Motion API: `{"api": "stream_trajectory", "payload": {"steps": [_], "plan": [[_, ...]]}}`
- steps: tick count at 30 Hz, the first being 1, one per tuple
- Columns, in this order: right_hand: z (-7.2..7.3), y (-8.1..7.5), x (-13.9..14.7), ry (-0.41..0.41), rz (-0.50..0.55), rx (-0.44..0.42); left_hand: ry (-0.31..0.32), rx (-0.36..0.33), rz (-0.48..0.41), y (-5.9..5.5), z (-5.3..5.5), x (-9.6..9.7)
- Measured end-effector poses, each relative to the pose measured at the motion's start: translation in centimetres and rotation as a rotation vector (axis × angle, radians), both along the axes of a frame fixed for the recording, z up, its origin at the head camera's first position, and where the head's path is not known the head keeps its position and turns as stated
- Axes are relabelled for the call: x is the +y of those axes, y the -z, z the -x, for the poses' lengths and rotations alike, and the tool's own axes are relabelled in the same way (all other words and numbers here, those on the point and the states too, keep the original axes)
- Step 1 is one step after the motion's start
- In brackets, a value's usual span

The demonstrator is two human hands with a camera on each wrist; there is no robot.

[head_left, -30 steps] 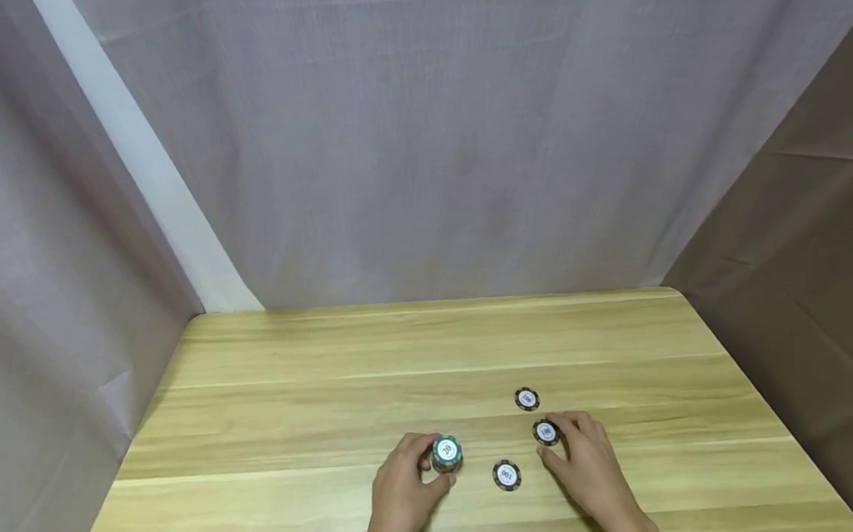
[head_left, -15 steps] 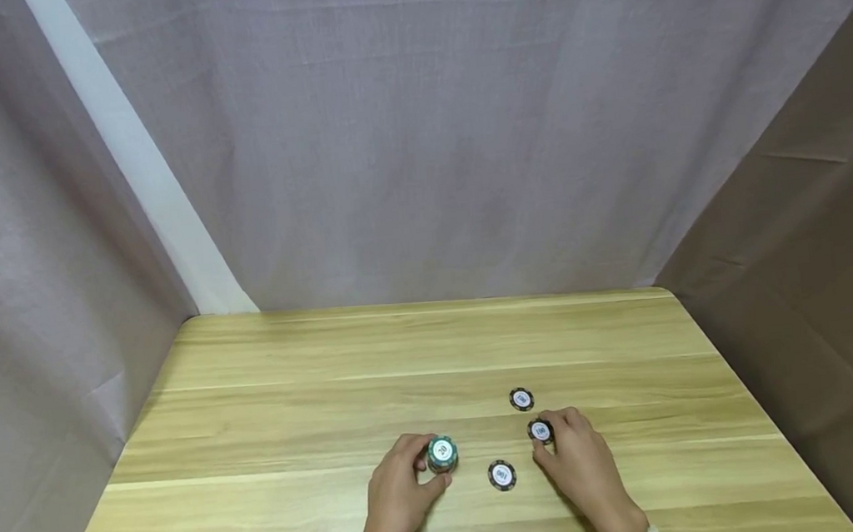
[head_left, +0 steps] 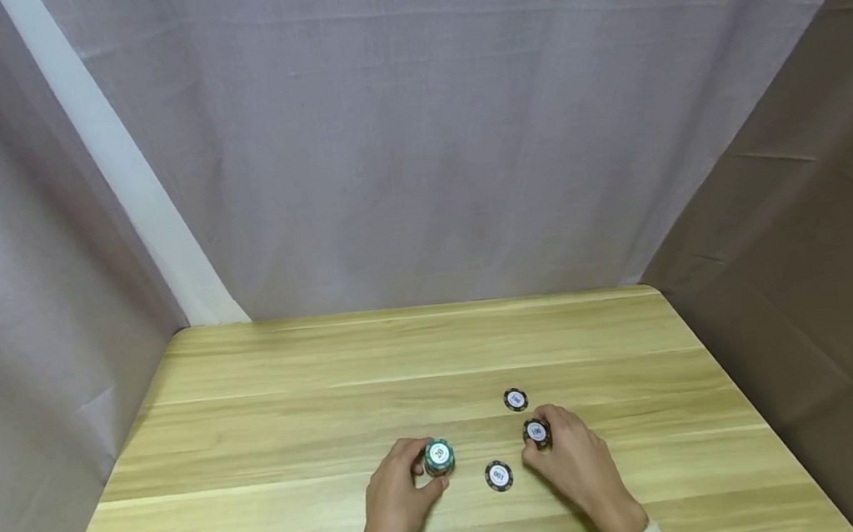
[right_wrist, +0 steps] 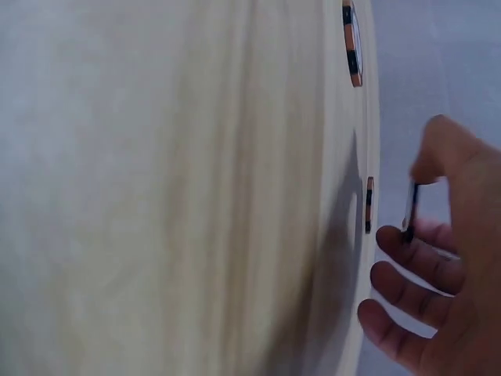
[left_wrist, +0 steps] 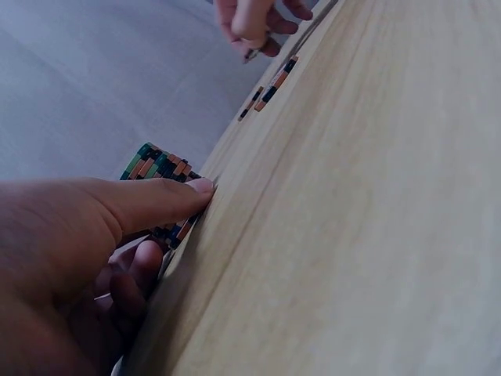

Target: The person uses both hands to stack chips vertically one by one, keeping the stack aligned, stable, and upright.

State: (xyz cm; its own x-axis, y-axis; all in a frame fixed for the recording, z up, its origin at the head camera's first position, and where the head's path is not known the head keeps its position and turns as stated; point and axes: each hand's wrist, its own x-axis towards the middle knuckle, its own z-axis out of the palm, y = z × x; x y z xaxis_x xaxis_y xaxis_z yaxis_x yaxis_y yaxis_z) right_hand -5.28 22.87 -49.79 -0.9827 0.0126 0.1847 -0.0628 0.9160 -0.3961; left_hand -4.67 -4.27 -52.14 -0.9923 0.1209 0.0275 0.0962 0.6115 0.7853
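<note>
A stack of poker chips [head_left: 439, 454], topped by a green one marked 20, stands on the table. My left hand [head_left: 395, 498] holds it between thumb and fingers. In the left wrist view the stack [left_wrist: 160, 166] shows green, orange and black edges, partly hidden by the thumb. My right hand [head_left: 581, 467] pinches a black poker chip [head_left: 536, 433] marked 100; the right wrist view has this chip [right_wrist: 412, 211] edge-on between thumb and fingertip, off the table. Two more black chips lie flat, one farther back [head_left: 515, 399] and one nearer [head_left: 499, 476], between the hands.
The wooden table [head_left: 274, 437] has light grain. Grey curtains [head_left: 416, 133] hang behind it and at the left, with a white strip [head_left: 125, 156] at the back left. A brown cloth [head_left: 810, 269] hangs along the right side.
My right thumb and fingers have closed on the black chip and raised it a little. The left hand stays at the stack. The head view has shifted slightly.
</note>
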Motion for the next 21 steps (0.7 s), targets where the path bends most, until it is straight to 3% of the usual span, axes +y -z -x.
{"api": "stream_trajectory", "payload": {"steps": [11,16,21], "plan": [[-0.1,-2.3,-3.9,-0.177,-0.029,0.263,-0.007,0.019,0.003,0.2,0.2,-0.2],[0.2,-3.4,-6.1,-0.238,-0.045,0.275,-0.004,0.034,0.014,0.1,0.4,-0.1],[0.4,-3.2,-7.6,-0.274,-0.077,0.222,0.004,0.014,0.017,0.0,0.3,-0.1]]}}
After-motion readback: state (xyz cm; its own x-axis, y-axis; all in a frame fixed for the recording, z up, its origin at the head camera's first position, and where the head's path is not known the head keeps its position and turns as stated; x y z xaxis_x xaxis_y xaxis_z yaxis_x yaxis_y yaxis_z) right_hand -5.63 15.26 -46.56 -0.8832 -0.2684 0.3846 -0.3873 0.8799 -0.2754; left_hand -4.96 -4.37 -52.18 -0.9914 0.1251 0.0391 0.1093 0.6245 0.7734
